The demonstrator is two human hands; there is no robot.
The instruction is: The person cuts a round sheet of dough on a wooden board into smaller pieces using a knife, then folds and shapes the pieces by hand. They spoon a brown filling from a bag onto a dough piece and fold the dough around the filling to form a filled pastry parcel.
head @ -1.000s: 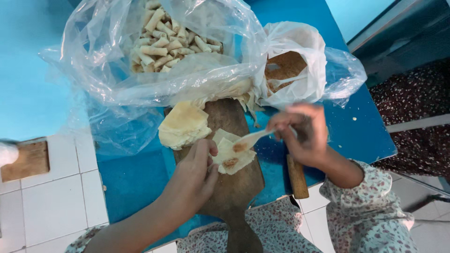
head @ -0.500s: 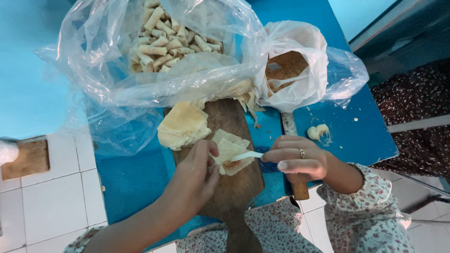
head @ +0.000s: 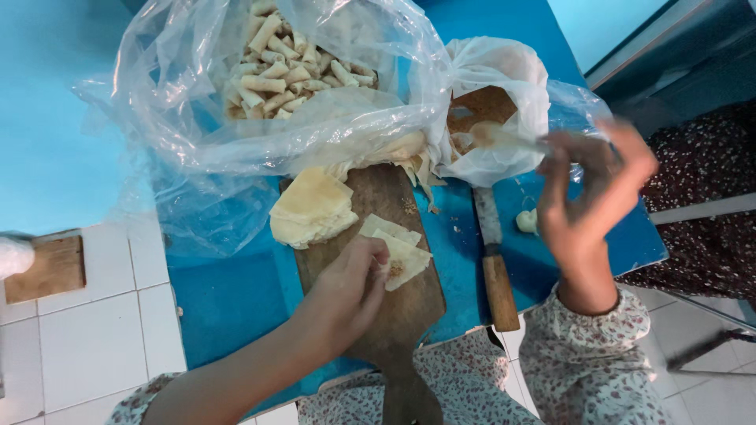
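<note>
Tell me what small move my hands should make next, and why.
Probably fold the wrapper over its filling: the left hand pins it on the board, a dab of filling already sits on it, and the right hand is raised clear.

Knife (head: pixel 494 260) right of board (head: pixel 398 307)

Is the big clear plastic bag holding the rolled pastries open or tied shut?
Open. The clear plastic bag gapes wide at its mouth, leaving the pale rolled pastries piled inside exposed to the head camera.

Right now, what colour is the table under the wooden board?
Bright blue: the table shows plainly around the wooden board in the head view.
</note>
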